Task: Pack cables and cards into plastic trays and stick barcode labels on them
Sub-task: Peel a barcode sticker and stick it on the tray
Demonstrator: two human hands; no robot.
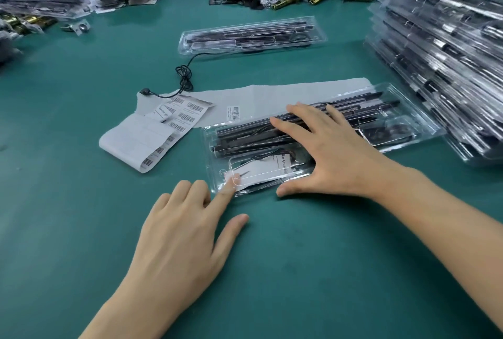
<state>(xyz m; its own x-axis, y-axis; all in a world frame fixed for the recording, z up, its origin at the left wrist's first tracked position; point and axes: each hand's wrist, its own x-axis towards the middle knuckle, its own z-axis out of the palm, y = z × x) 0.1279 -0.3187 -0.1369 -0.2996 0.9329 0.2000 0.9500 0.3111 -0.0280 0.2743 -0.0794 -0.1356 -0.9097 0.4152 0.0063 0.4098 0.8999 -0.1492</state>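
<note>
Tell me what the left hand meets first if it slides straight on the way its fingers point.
The clear plastic tray packed with black cables: the left hand points at its near left corner, and the index fingertip seems to touch it there, beside the white card.

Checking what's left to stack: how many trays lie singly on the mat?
2: near tray under the right hand; far tray beyond the labels. The stack at right may hide more.
</note>
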